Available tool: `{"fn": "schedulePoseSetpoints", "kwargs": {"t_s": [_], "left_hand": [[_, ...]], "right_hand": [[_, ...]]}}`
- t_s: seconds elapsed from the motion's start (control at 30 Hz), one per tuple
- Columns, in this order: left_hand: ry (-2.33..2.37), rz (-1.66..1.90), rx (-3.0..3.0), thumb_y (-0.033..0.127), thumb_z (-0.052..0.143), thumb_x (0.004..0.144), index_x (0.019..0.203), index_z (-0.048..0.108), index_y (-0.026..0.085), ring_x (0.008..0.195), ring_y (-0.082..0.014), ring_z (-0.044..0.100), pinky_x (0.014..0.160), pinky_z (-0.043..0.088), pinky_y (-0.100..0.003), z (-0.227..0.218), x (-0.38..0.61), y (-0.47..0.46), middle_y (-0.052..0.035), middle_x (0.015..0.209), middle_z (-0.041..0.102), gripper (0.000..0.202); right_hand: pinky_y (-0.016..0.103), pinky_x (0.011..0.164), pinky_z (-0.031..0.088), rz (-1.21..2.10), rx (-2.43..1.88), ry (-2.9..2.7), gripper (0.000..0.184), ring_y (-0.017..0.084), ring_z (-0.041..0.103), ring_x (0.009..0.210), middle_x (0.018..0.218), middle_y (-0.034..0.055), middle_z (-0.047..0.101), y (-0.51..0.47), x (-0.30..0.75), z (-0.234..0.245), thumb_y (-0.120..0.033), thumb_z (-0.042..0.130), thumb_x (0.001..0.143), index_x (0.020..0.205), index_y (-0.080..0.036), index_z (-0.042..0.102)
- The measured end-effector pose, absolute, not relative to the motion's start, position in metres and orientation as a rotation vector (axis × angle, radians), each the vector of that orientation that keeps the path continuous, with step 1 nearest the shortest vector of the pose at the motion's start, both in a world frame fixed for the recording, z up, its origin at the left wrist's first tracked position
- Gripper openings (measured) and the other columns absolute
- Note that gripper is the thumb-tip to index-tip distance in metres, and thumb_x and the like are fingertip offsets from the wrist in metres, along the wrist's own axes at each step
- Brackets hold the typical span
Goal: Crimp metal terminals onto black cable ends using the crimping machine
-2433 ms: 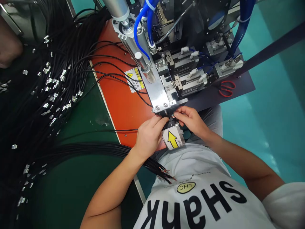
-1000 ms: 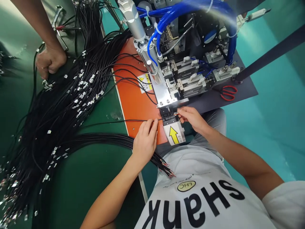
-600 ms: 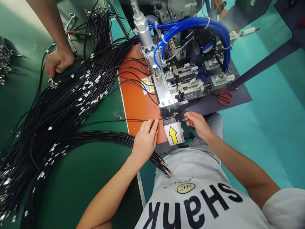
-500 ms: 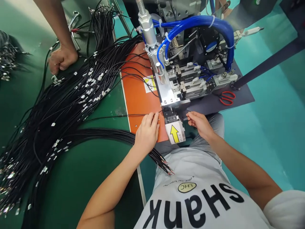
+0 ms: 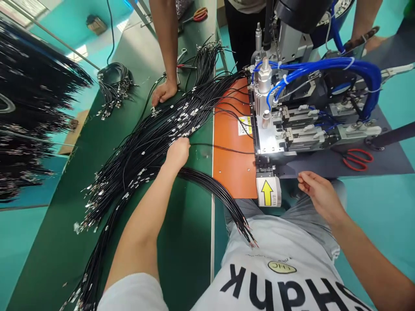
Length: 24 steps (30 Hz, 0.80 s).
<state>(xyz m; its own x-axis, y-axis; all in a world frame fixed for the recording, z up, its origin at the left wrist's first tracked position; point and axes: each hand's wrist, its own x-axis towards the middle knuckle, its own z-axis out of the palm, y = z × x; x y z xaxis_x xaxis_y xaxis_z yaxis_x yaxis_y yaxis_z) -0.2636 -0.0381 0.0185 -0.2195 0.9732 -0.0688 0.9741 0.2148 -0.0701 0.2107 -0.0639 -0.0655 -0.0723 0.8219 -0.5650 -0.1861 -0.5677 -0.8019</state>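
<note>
My left hand (image 5: 179,152) is closed at the edge of the large pile of black cables (image 5: 152,129). One black cable (image 5: 223,148) runs from beside its knuckles across the orange plate (image 5: 235,172) into the machine (image 5: 270,138); the fingertips are hidden. My right hand (image 5: 316,192), thumb and fingers pinched together, is just right of the white block with a yellow arrow (image 5: 268,192). Whatever it may hold is too small to make out. A separate bundle of black cables (image 5: 223,190) curves below my left hand, its stripped ends over my lap.
Another person's hand (image 5: 164,91) rests on the green table (image 5: 184,242) behind the pile. Red-handled scissors (image 5: 357,160) lie on the dark plate (image 5: 314,166). Blue air hoses (image 5: 324,65) arch over the machine. More cables (image 5: 29,95) hang at the far left.
My left hand has moved left from the machine's front to the cable pile. My right hand stays pinched near the arrow block. The view has shifted left.
</note>
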Motion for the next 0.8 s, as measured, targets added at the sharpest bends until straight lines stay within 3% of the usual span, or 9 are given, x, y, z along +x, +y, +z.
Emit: {"fn": "schedulePoseSetpoints", "kwargs": {"t_s": [0.17,0.3,0.43,0.5,0.63,0.8], "left_hand": [[2.401,-0.005,2.016,0.022,0.038,0.098,0.110,0.056,0.012,0.108,-0.0291,0.060,0.093,0.045,-0.041,0.004,-0.221,0.020,-0.0178,0.116,0.059,0.024],[2.228,0.132,2.114,0.024,0.052,0.093,0.124,0.051,0.013,0.109,-0.0269,0.059,0.091,0.046,-0.038,0.022,-0.207,0.006,-0.0167,0.125,0.055,0.033],[1.387,-0.157,2.111,0.031,0.061,0.088,0.101,0.066,0.022,0.097,-0.0211,0.061,0.088,0.047,-0.032,0.050,-0.222,-0.054,-0.0043,0.100,0.065,0.016],[1.324,-0.175,1.997,0.031,0.060,0.088,0.092,0.070,0.023,0.092,-0.0198,0.063,0.085,0.048,-0.032,0.056,-0.229,-0.076,-0.0036,0.094,0.066,0.013],[1.394,0.108,1.722,0.039,0.065,0.084,0.089,0.072,0.019,0.089,-0.0192,0.065,0.084,0.051,-0.033,0.052,-0.239,-0.084,-0.0071,0.095,0.069,0.021],[1.409,0.337,1.414,0.035,0.071,0.078,0.084,0.060,0.016,0.087,-0.0166,0.066,0.081,0.053,-0.031,0.060,-0.240,-0.079,-0.0061,0.093,0.069,0.023]], "right_hand": [[0.016,0.057,0.050,1.673,-1.464,-0.718,0.023,0.010,0.055,0.073,0.086,0.0013,0.060,-0.065,0.218,-0.060,-0.042,0.081,0.076,0.086,-0.023,0.074],[0.020,0.057,0.051,1.612,-1.517,-0.821,0.021,0.012,0.055,0.074,0.088,0.0024,0.060,-0.069,0.233,-0.050,-0.044,0.076,0.079,0.089,-0.025,0.074],[0.029,0.050,0.046,1.561,-1.564,-0.959,0.020,0.016,0.051,0.066,0.087,0.0081,0.061,-0.071,0.237,-0.034,-0.048,0.072,0.082,0.086,-0.028,0.073],[0.033,0.052,0.044,1.607,-1.549,-1.015,0.019,0.017,0.050,0.065,0.086,0.0099,0.061,-0.070,0.229,-0.023,-0.047,0.071,0.083,0.085,-0.029,0.073],[0.034,0.061,0.042,1.691,-1.495,-1.156,0.020,0.017,0.048,0.065,0.082,0.0052,0.058,-0.070,0.206,-0.004,-0.048,0.068,0.086,0.085,-0.028,0.070],[0.033,0.065,0.039,1.740,-1.470,-1.240,0.025,0.016,0.047,0.066,0.075,0.0016,0.058,-0.076,0.200,0.001,-0.050,0.065,0.087,0.085,-0.026,0.067]]}}
